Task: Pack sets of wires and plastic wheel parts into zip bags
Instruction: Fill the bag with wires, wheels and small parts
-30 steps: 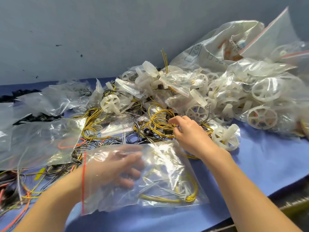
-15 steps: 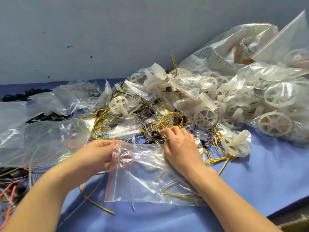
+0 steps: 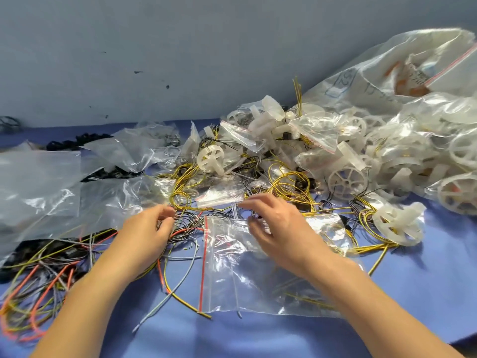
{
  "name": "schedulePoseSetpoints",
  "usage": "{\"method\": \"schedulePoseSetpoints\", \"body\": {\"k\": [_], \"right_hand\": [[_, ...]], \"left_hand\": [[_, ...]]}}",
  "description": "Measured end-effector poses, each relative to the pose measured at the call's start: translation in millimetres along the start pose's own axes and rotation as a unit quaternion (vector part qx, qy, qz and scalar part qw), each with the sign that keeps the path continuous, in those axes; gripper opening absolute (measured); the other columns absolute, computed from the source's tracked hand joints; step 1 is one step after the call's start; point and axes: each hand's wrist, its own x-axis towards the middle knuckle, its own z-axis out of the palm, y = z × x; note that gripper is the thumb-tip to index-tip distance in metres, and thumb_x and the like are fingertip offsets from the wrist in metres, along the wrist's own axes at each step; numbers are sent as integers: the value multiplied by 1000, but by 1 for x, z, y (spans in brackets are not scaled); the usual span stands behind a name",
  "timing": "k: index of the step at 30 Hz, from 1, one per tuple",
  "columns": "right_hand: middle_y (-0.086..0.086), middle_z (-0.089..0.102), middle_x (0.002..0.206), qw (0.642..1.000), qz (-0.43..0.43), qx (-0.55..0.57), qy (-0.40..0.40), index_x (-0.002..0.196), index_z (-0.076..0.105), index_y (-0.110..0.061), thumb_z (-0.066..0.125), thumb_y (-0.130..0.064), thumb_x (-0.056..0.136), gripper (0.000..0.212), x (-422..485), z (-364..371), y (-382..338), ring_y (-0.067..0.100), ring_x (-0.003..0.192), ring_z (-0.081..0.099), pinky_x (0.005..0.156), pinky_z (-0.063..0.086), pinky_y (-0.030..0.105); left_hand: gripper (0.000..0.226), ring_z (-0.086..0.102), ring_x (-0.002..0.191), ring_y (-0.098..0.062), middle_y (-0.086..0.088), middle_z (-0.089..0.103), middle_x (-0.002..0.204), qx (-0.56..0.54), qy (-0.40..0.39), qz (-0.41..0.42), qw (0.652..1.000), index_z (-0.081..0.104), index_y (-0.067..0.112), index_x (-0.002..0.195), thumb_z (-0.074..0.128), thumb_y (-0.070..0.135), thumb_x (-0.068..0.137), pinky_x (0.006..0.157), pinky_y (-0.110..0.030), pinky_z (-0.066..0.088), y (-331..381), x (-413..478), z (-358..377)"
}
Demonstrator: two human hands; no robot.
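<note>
A clear zip bag point(image 3: 245, 270) with a red zip strip lies flat on the blue table point(image 3: 426, 293), with a few yellow and white wires inside. My left hand point(image 3: 147, 233) is left of the bag, and its curled fingertips pinch a coil of thin black wires point(image 3: 184, 224). My right hand point(image 3: 276, 226) rests over the bag's far edge with its fingers loosely bent. Its fingertips are next to some white wire ends point(image 3: 235, 211), and I see nothing gripped in it. Yellow wire loops point(image 3: 286, 184) and white plastic wheels point(image 3: 347, 180) are piled just beyond both hands.
Empty clear bags point(image 3: 38, 182) are heaped at the left. Loose orange, yellow and grey wires point(image 3: 44, 285) sprawl at the near left. Bagged wheel sets point(image 3: 423, 140) are stacked at the right against a grey wall. One loose wheel point(image 3: 398, 223) lies right of the bag.
My left hand let go of the bag's zip edge and moved up left onto the black wire coil. The right hand shifted slightly along the bag's far edge.
</note>
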Motion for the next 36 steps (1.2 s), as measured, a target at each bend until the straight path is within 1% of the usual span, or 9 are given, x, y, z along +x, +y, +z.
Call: {"method": "schedulePoseSetpoints", "body": {"k": [4, 8, 12, 16, 21, 24, 30, 33, 36], "right_hand": [[-9, 43, 144, 990, -69, -59, -105, 133, 52, -37, 45, -40, 99, 35, -8, 10, -13, 16, 128, 42, 109, 26, 32], [-10, 42, 145, 989, -91, -57, -102, 127, 56, -38, 47, -41, 98, 30, -12, 8, -14, 15, 129, 39, 109, 21, 28], [-13, 41, 145, 989, -98, -44, -105, 124, 56, -39, 46, -41, 99, 27, -16, 8, -13, 13, 132, 36, 111, 22, 28], [-14, 43, 143, 989, -104, -38, -97, 121, 58, -39, 46, -40, 99, 25, -16, 12, -9, 13, 130, 37, 109, 24, 28], [-5, 56, 132, 993, -92, 30, -65, 120, 65, -27, 54, -27, 98, 25, -8, 3, -10, 15, 122, 50, 105, 38, 36], [-8, 61, 126, 990, -29, 140, 18, 125, 63, -23, 54, -18, 99, 28, 2, -27, -1, 7, 118, 54, 100, 43, 29], [-4, 69, 114, 908, 85, 367, 181, 125, 64, -15, 48, -6, 100, 31, 8, -87, 19, -4, 100, 64, 81, 47, 10], [-4, 69, 115, 915, 78, 360, 162, 127, 62, -16, 49, -12, 102, 29, 6, -91, 14, -2, 101, 64, 81, 48, 12], [-5, 64, 127, 947, 33, 308, 79, 134, 56, -23, 50, -28, 102, 34, 4, -83, 4, 2, 112, 61, 91, 51, 19]], "left_hand": [[32, 55, 120, -29, -7, 64, 127, 75, -31, -2, 997, 60, 20, 127, 52, 29, 97, 100, -41, 42, -7, 1, 0], [31, 53, 121, -28, -6, 60, 126, 83, -34, 8, 996, 58, 25, 126, 49, 32, 98, 101, -41, 40, -5, 1, -2], [11, 52, 112, -16, 8, 57, 112, 35, -74, 65, 995, 60, 36, 101, 57, 42, 93, 95, -33, 38, -3, -1, -11], [20, 46, 122, -15, 12, 49, 130, 95, -133, 75, 984, 58, 38, 106, 64, 44, 88, 105, -36, 36, -10, -8, -13], [10, 52, 117, -20, 4, 56, 122, 85, -58, 98, 990, 65, 27, 101, 62, 31, 92, 101, -37, 39, -11, -9, -10], [8, 55, 108, -20, 2, 63, 111, 17, 37, 137, 990, 66, 22, 99, 61, 24, 93, 91, -32, 38, -3, -6, -14], [15, 59, 76, 10, 18, 68, 84, -204, 187, 137, 951, 57, 43, 95, 53, 30, 100, 64, 1, 38, 32, -9, -25], [13, 59, 72, 9, 13, 68, 81, -225, 191, 171, 940, 60, 41, 100, 53, 31, 100, 62, -1, 38, 50, -10, -23], [14, 62, 72, 3, 14, 69, 80, -209, 141, 223, 942, 64, 36, 105, 52, 33, 98, 60, -5, 41, 69, -13, -17]]}}
